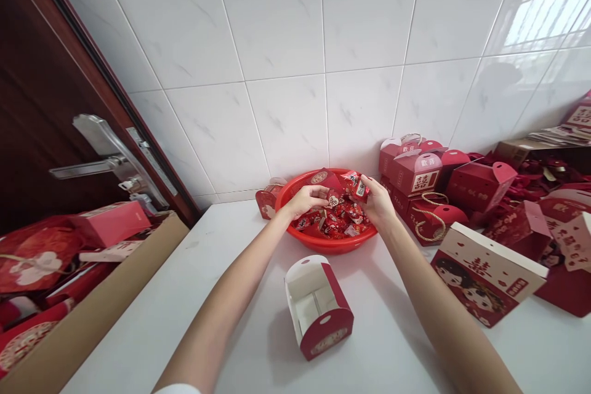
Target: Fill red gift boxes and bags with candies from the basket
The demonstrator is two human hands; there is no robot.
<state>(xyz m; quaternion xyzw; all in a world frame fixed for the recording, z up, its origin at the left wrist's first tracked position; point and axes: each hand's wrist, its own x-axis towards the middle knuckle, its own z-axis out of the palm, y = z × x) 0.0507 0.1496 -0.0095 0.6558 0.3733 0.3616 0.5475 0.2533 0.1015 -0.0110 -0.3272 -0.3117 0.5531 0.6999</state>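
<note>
A red plastic basket (332, 246) holds many red-wrapped candies (335, 221). Over its left part is my left hand (307, 200), thumb and fingers pinched on a small red wrapped candy (333, 199) with a pale print. At the basket's right rim, my right hand (378, 203) grips a red and white candy packet (357, 186) between thumb and fingers. In front of the basket, between my forearms, stands an open red gift box (327, 314), white inside, with rounded end flaps; the part of its inside that shows holds nothing.
Red gift boxes (418, 173) are stacked to the right against the tiled wall (286, 117). A box with cartoon faces (484, 277) leans nearby. A small red box (265, 202) sits behind the basket's left. At left are a cardboard carton (106, 295) and a door handle (87, 167).
</note>
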